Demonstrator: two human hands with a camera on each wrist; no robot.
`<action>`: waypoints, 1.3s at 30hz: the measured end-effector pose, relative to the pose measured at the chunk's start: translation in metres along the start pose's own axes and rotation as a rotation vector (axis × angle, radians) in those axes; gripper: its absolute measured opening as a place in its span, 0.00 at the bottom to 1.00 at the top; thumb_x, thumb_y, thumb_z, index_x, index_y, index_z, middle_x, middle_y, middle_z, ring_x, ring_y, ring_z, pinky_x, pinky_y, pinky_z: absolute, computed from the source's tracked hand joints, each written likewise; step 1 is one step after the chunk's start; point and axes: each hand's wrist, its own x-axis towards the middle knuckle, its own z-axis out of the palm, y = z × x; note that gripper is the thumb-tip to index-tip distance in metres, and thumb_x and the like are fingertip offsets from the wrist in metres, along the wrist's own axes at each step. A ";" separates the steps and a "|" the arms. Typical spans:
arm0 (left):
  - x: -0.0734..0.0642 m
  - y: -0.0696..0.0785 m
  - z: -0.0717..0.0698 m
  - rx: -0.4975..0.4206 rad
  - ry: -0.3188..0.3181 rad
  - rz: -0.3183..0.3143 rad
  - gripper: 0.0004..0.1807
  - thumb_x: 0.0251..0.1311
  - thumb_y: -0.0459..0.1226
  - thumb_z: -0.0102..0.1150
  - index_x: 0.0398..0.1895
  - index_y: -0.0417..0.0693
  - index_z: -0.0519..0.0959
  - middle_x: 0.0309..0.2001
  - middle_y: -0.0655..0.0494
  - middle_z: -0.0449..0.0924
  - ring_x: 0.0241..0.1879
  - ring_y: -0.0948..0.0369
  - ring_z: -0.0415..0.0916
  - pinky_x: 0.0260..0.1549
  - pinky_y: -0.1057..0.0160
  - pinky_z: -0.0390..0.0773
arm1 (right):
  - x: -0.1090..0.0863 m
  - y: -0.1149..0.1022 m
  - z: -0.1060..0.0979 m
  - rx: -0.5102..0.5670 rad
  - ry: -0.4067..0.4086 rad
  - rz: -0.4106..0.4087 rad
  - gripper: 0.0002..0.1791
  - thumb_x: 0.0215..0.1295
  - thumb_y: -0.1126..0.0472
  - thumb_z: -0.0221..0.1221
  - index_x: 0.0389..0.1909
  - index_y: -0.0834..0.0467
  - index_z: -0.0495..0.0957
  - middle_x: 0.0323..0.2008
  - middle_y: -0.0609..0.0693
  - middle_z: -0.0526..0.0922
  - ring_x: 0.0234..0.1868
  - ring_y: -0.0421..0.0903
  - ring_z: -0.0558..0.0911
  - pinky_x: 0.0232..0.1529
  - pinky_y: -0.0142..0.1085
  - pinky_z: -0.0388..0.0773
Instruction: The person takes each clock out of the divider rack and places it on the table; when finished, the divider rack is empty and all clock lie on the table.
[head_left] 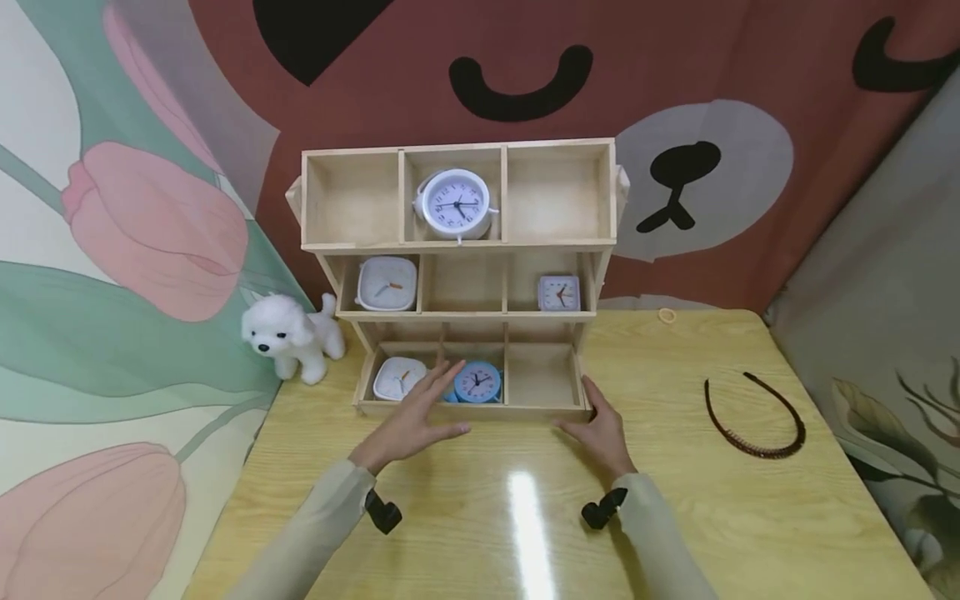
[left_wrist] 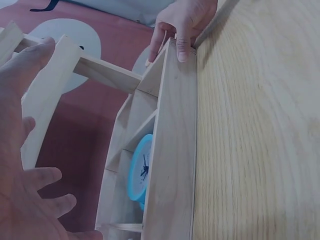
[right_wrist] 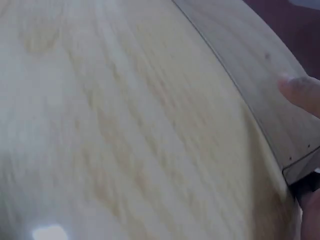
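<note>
A three-tier wooden shelf (head_left: 457, 247) with compartments stands on the table. My right hand (head_left: 602, 429) holds the right end of its bottom tier; in the left wrist view the thumb lies on the front board and the fingers go round the end. My left hand (head_left: 411, 423) is spread before the bottom tier, apart from the board, and partly covers a blue clock (head_left: 478, 382) in the middle compartment. A white squarish clock (head_left: 399, 379) sits left of it. Above are another white squarish clock (head_left: 386, 284), a small square clock (head_left: 559, 294) and a round white alarm clock (head_left: 456, 205).
A white toy dog (head_left: 294, 333) stands left of the shelf on the wood-grain table (head_left: 480, 533). Off to the right lie a brown headband (head_left: 772, 452) and a small tan ring (head_left: 667, 316). A curtain with a bear print (head_left: 360, 108) hangs behind the shelf.
</note>
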 end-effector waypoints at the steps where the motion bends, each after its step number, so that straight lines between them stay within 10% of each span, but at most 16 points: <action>1: 0.001 -0.001 0.000 0.004 0.003 0.003 0.48 0.56 0.59 0.61 0.75 0.78 0.43 0.79 0.57 0.35 0.76 0.44 0.39 0.62 0.27 0.52 | 0.000 0.001 0.001 -0.013 0.018 -0.022 0.54 0.47 0.54 0.74 0.74 0.54 0.55 0.73 0.57 0.60 0.71 0.56 0.64 0.65 0.44 0.67; 4: 0.006 -0.002 0.001 0.000 0.007 0.020 0.47 0.58 0.57 0.60 0.75 0.77 0.43 0.79 0.56 0.36 0.76 0.44 0.38 0.62 0.27 0.52 | 0.002 0.005 0.004 -0.031 0.071 -0.070 0.50 0.48 0.51 0.74 0.72 0.52 0.60 0.70 0.56 0.65 0.67 0.53 0.70 0.59 0.27 0.70; 14: 0.063 -0.004 0.013 0.127 0.083 -0.038 0.43 0.56 0.47 0.66 0.74 0.58 0.57 0.75 0.41 0.52 0.72 0.39 0.51 0.61 0.33 0.63 | -0.001 0.012 0.005 -0.001 0.150 -0.106 0.48 0.44 0.48 0.75 0.69 0.49 0.67 0.65 0.58 0.72 0.56 0.54 0.79 0.48 0.32 0.79; 21: 0.098 -0.008 0.028 0.278 -0.034 -0.217 0.38 0.49 0.47 0.71 0.64 0.46 0.72 0.58 0.41 0.73 0.56 0.43 0.72 0.51 0.40 0.74 | -0.002 0.009 0.015 0.030 0.131 -0.047 0.47 0.43 0.48 0.75 0.68 0.47 0.67 0.65 0.60 0.71 0.59 0.56 0.77 0.53 0.42 0.78; 29: 0.115 -0.006 0.047 0.331 -0.075 -0.532 0.44 0.50 0.54 0.67 0.68 0.43 0.65 0.61 0.35 0.69 0.55 0.39 0.72 0.50 0.44 0.77 | 0.003 0.007 0.018 0.076 0.102 0.007 0.47 0.43 0.51 0.76 0.68 0.41 0.66 0.67 0.61 0.68 0.63 0.57 0.74 0.55 0.42 0.76; 39: 0.132 0.006 0.062 0.338 -0.028 -0.522 0.39 0.49 0.51 0.70 0.62 0.45 0.70 0.59 0.40 0.72 0.52 0.40 0.72 0.46 0.47 0.76 | 0.003 0.014 0.002 0.078 0.117 0.023 0.48 0.43 0.50 0.76 0.68 0.43 0.66 0.67 0.61 0.69 0.63 0.57 0.74 0.56 0.44 0.76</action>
